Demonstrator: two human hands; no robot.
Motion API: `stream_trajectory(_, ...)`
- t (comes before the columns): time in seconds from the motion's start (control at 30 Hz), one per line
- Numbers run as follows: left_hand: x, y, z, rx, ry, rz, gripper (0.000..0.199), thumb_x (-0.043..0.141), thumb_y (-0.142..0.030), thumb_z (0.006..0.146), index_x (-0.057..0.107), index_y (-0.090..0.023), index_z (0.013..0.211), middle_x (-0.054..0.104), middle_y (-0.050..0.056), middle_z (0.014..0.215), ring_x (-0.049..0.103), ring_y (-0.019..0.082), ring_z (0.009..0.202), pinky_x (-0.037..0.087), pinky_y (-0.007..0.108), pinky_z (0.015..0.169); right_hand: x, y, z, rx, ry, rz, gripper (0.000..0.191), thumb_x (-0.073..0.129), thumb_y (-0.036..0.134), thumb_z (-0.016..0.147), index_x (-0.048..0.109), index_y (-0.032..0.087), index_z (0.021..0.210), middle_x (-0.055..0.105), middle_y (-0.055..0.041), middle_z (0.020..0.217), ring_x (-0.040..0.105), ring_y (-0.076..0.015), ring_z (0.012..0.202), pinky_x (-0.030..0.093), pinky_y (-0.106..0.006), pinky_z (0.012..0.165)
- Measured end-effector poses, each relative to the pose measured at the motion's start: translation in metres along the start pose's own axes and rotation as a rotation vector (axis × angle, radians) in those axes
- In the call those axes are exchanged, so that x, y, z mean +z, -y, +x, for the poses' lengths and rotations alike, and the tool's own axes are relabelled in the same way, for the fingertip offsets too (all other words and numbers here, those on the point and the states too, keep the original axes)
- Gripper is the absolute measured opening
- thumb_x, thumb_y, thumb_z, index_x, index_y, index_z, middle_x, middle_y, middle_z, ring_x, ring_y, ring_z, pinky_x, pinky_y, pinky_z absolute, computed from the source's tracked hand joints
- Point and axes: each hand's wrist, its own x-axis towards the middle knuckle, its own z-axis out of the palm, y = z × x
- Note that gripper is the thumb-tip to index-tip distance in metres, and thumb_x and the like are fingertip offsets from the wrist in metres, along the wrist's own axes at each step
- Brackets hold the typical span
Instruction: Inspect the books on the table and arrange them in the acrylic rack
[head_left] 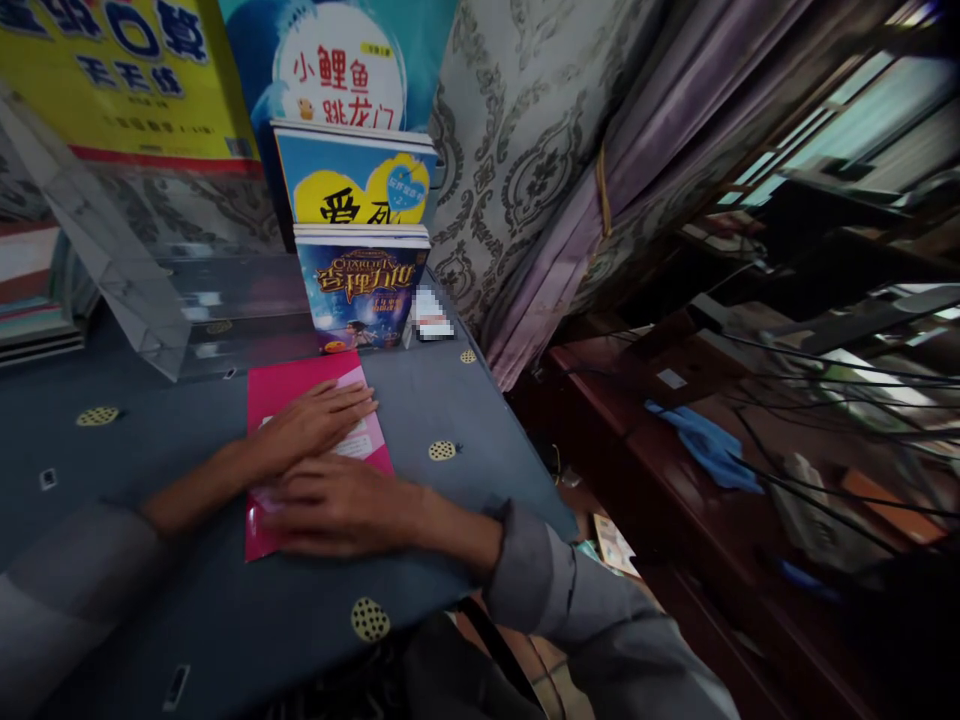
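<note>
A pink booklet (281, 384) with a glossy cover lies on the blue-grey tablecloth (420, 520). My left hand (311, 425) rests flat across its upper part, fingers stretched toward the right edge. Just below, my right hand (341, 505) lies over the lower part of the booklet, its fingers pointing left, spread and slightly blurred. The two hands are close together and partly cover the booklet's printing. Neither hand is wrapped round anything.
Beyond the booklet, a dark blue book (364, 290) stands before a blue and yellow one (356, 180) in a clear stand (161, 320). More books (41, 290) are stacked at left. Right of the table are a purple curtain (540, 270) and a dark red cabinet (622, 430) with cables.
</note>
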Motion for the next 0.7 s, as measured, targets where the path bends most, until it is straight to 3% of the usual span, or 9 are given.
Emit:
stream_trajectory(0.13, 0.000, -0.008, -0.004, 0.023, -0.045, -0.061, 0.041, 0.043, -0.032, 0.106, 0.052, -0.022, 0.145, 0.051, 0.008, 0.157, 0.043, 0.026, 0.147, 0.033, 0.053, 0.122, -0.015, -0.016, -0.019, 0.296, -0.391, 0.234, 0.034, 0.044, 0.032, 0.108, 0.065, 0.013, 0.127, 0.072, -0.0104, 0.122, 0.063, -0.0170, 0.120, 0.050, -0.035, 0.106)
stream_trajectory(0.23, -0.001, -0.019, -0.002, 0.006, -0.067, 0.005, 0.036, 0.038, -0.029, 0.107, 0.063, -0.020, 0.131, 0.064, 0.008, 0.144, 0.052, 0.026, 0.140, 0.038, 0.053, 0.119, -0.023, -0.032, -0.031, 0.455, -0.555, 0.318, 0.036, 0.042, 0.033, 0.107, 0.065, 0.017, 0.129, 0.071, -0.0103, 0.123, 0.065, -0.0194, 0.117, 0.051, -0.041, 0.104)
stream_trajectory(0.33, 0.001, -0.030, -0.004, 0.013, -0.043, 0.077, 0.039, 0.038, -0.036, 0.107, 0.065, -0.020, 0.131, 0.065, 0.011, 0.141, 0.052, 0.028, 0.140, 0.038, 0.054, 0.119, -0.023, -0.045, -0.037, 0.502, -0.558, 0.349, 0.040, 0.043, 0.037, 0.106, 0.063, 0.014, 0.132, 0.070, -0.0124, 0.123, 0.065, -0.0204, 0.114, 0.051, -0.040, 0.102)
stream_trajectory(0.5, 0.006, -0.052, -0.020, 0.051, 0.010, 0.108, 0.056, 0.036, -0.053, 0.106, 0.050, -0.020, 0.149, 0.056, 0.013, 0.152, 0.045, 0.028, 0.146, 0.031, 0.051, 0.123, -0.015, -0.054, -0.041, 0.537, -0.448, 0.354, 0.042, 0.040, 0.039, 0.108, 0.061, 0.016, 0.135, 0.067, -0.0114, 0.130, 0.063, -0.0194, 0.119, 0.048, -0.038, 0.105)
stream_trajectory(0.7, 0.014, -0.080, -0.034, 0.076, -0.035, 0.154, 0.069, 0.033, -0.060, 0.104, 0.044, -0.012, 0.153, 0.053, 0.018, 0.153, 0.047, 0.030, 0.144, 0.036, 0.050, 0.120, -0.011, -0.057, -0.041, 0.516, -0.422, 0.322, 0.037, 0.042, 0.035, 0.108, 0.065, 0.014, 0.128, 0.068, -0.0109, 0.126, 0.063, -0.0190, 0.118, 0.048, -0.039, 0.106)
